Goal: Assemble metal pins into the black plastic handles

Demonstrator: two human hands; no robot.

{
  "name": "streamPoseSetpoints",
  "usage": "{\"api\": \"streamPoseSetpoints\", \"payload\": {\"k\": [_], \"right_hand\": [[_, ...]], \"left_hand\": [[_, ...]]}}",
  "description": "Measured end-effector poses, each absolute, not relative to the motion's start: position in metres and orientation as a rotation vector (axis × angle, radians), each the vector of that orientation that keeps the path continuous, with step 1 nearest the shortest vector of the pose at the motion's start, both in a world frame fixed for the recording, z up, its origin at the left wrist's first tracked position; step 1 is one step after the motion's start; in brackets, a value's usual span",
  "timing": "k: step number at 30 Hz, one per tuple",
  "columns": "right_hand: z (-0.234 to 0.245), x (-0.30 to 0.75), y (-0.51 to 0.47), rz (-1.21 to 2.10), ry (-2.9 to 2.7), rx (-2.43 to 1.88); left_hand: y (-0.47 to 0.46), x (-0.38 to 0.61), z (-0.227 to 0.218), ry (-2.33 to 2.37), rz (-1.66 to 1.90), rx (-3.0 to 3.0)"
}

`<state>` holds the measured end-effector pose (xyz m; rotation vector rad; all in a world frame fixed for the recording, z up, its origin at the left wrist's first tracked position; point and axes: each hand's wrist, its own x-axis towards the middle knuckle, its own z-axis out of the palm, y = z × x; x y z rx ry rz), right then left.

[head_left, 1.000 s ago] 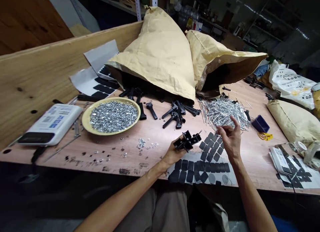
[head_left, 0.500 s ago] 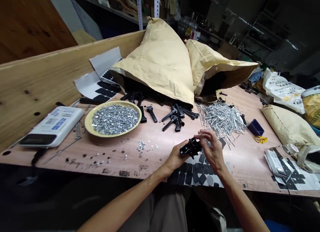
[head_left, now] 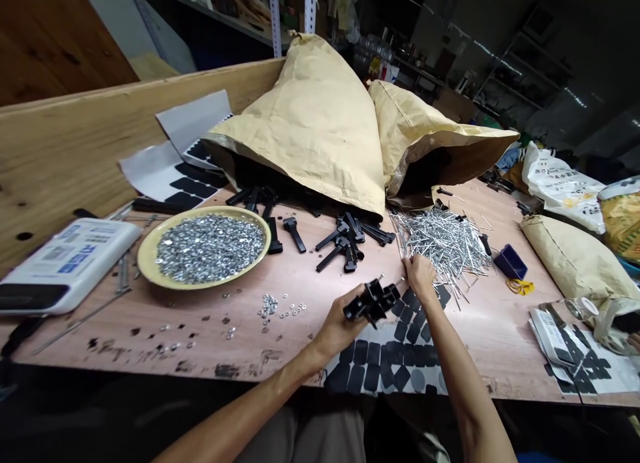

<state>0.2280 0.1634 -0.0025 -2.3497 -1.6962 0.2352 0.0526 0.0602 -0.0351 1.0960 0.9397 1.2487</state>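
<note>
My left hand (head_left: 339,324) grips a bundle of black plastic parts (head_left: 371,300) just above a sheet of black pads (head_left: 395,356) at the table's near edge. A thin metal pin sticks out of the bundle's top. My right hand (head_left: 420,276) reaches forward to the near edge of a pile of silver metal pins (head_left: 443,240). Its fingers are curled down into the pins, and what they hold is hidden.
A yellow dish of small silver washers (head_left: 207,246) sits left of centre, a few loose washers (head_left: 280,306) before it. Loose black parts (head_left: 345,240) spill from two tan paper sacks (head_left: 320,123). A white box (head_left: 65,263) lies far left, a small blue tray (head_left: 510,262) right.
My right hand left the black bundle and moved forward to the pin pile. The left hand stayed holding the bundle. The camera view shifted slightly.
</note>
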Motion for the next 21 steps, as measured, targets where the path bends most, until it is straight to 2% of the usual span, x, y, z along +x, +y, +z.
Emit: {"api": "streamPoseSetpoints", "payload": {"k": [5,10,16,21], "right_hand": [[0.002,0.222,0.179,0.304,-1.599,-2.479],[0.02,0.235,0.151,0.518,-1.607,-2.368],[0.049,0.22,0.091,1.107,-1.331,-1.568],[0.06,0.198,0.08,0.988,-1.561,-1.35]], "left_hand": [[0.065,0.038,-0.026,1.08,1.174,0.927],[0.067,0.032,-0.03,0.983,1.029,0.717],[0.065,0.043,-0.037,1.07,1.042,0.691],[0.062,0.049,-0.031,0.981,1.084,0.807]]}}
